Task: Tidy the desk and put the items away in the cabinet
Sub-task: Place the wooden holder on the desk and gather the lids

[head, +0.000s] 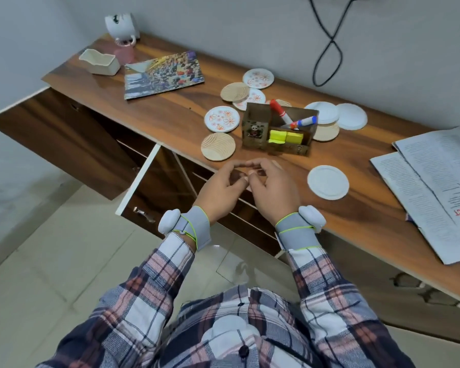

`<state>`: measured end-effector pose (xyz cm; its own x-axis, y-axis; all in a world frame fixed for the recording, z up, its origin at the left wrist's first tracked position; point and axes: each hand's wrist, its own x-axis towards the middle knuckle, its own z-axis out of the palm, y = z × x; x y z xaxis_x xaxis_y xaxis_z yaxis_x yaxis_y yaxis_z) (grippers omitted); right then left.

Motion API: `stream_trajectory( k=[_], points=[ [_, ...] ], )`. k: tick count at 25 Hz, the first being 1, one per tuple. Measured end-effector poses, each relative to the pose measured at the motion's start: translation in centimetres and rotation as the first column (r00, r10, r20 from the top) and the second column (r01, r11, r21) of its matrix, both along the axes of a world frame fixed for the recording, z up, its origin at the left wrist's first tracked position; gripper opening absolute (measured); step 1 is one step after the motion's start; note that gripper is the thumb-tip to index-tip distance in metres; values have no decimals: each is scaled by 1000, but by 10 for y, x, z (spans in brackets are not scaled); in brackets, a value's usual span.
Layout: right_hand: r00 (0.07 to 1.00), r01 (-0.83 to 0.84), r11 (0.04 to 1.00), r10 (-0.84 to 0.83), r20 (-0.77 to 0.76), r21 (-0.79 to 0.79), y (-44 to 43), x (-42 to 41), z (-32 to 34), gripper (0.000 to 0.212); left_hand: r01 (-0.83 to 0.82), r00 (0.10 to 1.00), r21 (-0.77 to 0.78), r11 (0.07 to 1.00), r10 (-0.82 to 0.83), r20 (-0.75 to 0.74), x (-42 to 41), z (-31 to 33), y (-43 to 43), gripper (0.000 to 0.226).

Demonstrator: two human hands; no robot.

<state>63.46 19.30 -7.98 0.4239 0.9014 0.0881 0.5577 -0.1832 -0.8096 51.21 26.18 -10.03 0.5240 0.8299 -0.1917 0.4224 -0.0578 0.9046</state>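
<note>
Saw a glossy white mug (121,25) and a cream wavy-rimmed tray (99,62) at the upper left of the frame, on a brown wood-grain table (170,120). Found a flat, glossy picture card (164,74) just right of the tray. Noted a cabinet door (138,179) standing open under the table edge, left of centre. Spotted round discs scattered mid-frame: a floral coaster (221,119), a pale ribbed wooden coaster (218,146) just below it, a plain white coaster (328,182) further right. Made out a boxy wooden organiser (255,128) between them, holding markers (280,111) and yellow sticky notes (286,136). Saw the left hand (221,189) and right hand (271,189) at the near table edge, both released, fingers loosely curved, fingertips meeting, gripping nothing visible. Found a folded newspaper (436,187) at the right edge.
</note>
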Motion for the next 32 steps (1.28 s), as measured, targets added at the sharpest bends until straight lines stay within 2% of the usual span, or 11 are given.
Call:
stream_trajectory(
  k=[5,11,19,26,32],
  points=[
    [994,-92,995,93,55,-30,74,-99,11,21,-68,995,-9,998,68,73,-94,5,63,38],
    [994,-58,996,64,86,-66,138,-138,7,20,-48,996,7,999,47,78,-138,6,127,30],
    [994,-112,990,110,-29,-83,243,-186,-3,17,-163,987,25,986,163,14,-186,5,216,32],
    [1000,25,994,-26,-6,-103,330,-252,-13,14,-16,1000,-3,1000,16,-2,-249,-4,318,36],
    [996,84,988,-85,-3,-128,411,-346,-17,17,92,995,-19,996,-92,-30,-333,-12,415,38]
  ],
)
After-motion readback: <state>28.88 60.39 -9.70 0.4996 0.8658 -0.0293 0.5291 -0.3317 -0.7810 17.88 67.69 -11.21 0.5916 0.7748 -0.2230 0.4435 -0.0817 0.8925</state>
